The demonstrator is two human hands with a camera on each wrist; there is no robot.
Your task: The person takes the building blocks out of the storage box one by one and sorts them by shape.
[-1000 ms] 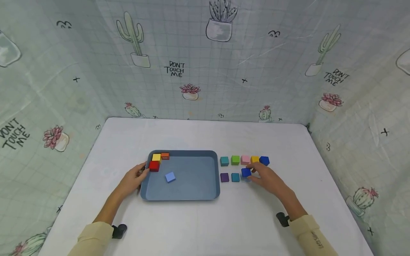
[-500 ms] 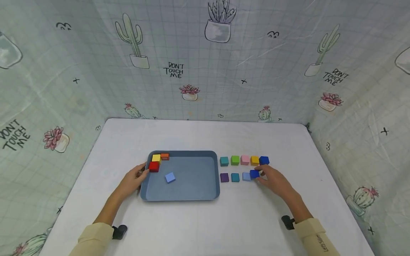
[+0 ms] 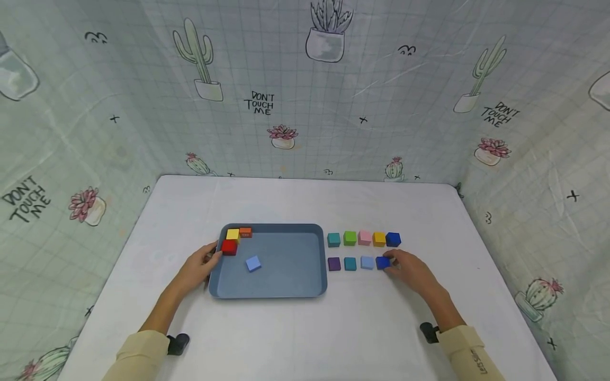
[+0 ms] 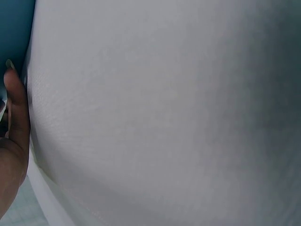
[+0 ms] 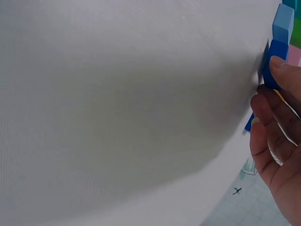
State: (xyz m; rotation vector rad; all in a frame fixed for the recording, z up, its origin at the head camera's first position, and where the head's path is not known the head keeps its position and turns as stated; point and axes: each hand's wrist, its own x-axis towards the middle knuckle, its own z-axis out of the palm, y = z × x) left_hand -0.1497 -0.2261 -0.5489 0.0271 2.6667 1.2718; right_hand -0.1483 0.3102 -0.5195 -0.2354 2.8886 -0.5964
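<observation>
My left hand (image 3: 196,269) grips the left rim of a blue-grey tray (image 3: 286,267), with the thumb at the rim in the left wrist view. Inside the tray, yellow (image 3: 232,235), orange (image 3: 245,232) and red (image 3: 229,247) blocks cluster in the far left corner. A light blue block (image 3: 253,263) lies tilted nearer its middle. Right of the tray, my right hand (image 3: 411,271) pinches a dark blue block (image 3: 382,263) between thumb and fingers. That block sits at the right end of the front row, beside a pale blue block (image 3: 367,262); the right wrist view shows the thumb (image 5: 278,63) on it.
The front row also has purple (image 3: 334,264) and teal (image 3: 350,264) blocks. Behind it runs another row: teal (image 3: 333,239), green (image 3: 350,238), pink (image 3: 364,237), yellow (image 3: 378,239) and dark blue (image 3: 393,239). A cactus-print cloth (image 3: 305,106) rises behind the white table (image 3: 295,333).
My right hand has carried the dark blue block rightward from over the pale blue one and lowered it at the row's right end. The left hand and tray stay put.
</observation>
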